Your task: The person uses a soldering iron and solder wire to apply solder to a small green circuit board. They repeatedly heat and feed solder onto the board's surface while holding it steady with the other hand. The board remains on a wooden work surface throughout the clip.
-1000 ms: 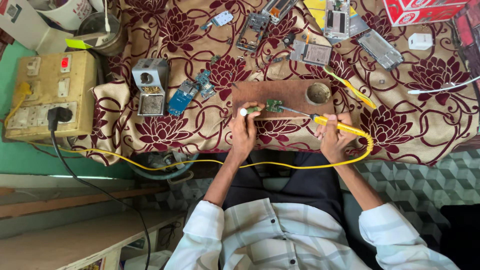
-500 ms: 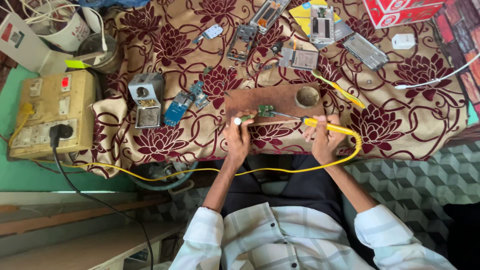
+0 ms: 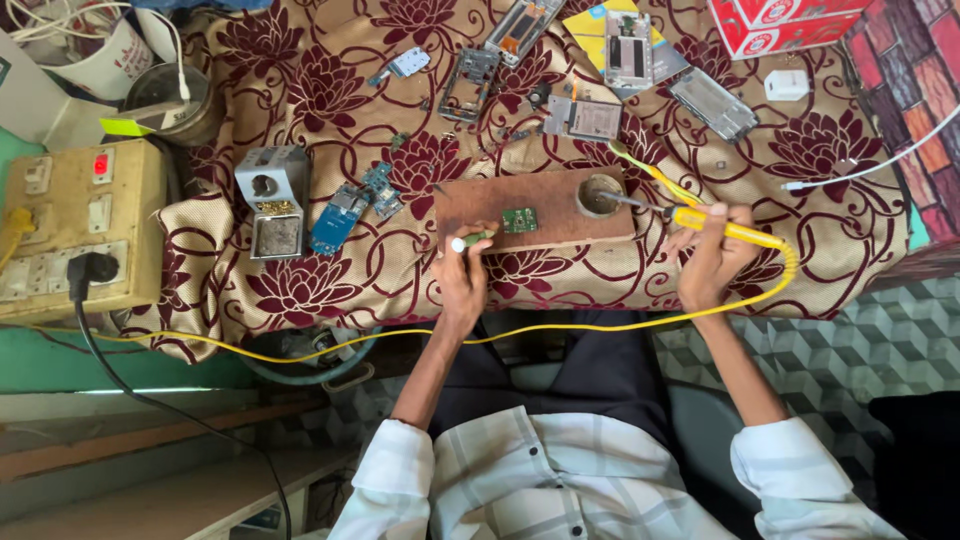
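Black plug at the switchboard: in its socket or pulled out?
In. The black plug sits seated in the yellowed switchboard, and its black cable hangs down from it.

Both forearms reach forward from rolled white checked sleeves. The left hand (image 3: 462,282) is curled, fingers pinched closed near its thumb. The right hand (image 3: 712,262) sits well apart, fingers wrapped in a closed grip.

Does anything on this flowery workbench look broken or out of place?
Yes: several gutted phone frames and bare blue circuit boards lie scattered across the maroon floral cloth. The yellow cord of the yellow-handled soldering iron droops over the table edge across the person's lap.
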